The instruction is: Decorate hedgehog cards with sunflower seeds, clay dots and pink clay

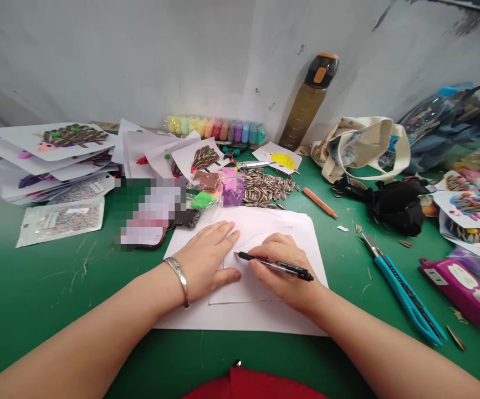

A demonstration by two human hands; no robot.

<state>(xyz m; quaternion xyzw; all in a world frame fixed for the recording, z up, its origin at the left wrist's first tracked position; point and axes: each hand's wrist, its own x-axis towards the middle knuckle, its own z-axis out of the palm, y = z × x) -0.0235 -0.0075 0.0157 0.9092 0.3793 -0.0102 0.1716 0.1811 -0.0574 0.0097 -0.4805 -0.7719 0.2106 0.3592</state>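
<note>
My left hand (207, 256), with a silver bangle on the wrist, lies flat with fingers stretched out on a paper cut-out (240, 291) that rests on a white sheet (302, 227). My right hand (284, 271) is closed around a black pen (275, 265), whose tip touches the paper beside my left fingertips, at a curved drawn line. A pile of striped sunflower seeds (267, 189) lies just beyond the sheet on the green table.
Stacks of finished seed pictures (52, 149) sit far left. A row of coloured clay pots (215, 128) and a brown bottle (309, 102) stand by the wall. An orange pencil (320, 203), blue utility knife (404, 291), pink device (458, 288), bags and black cloth lie right.
</note>
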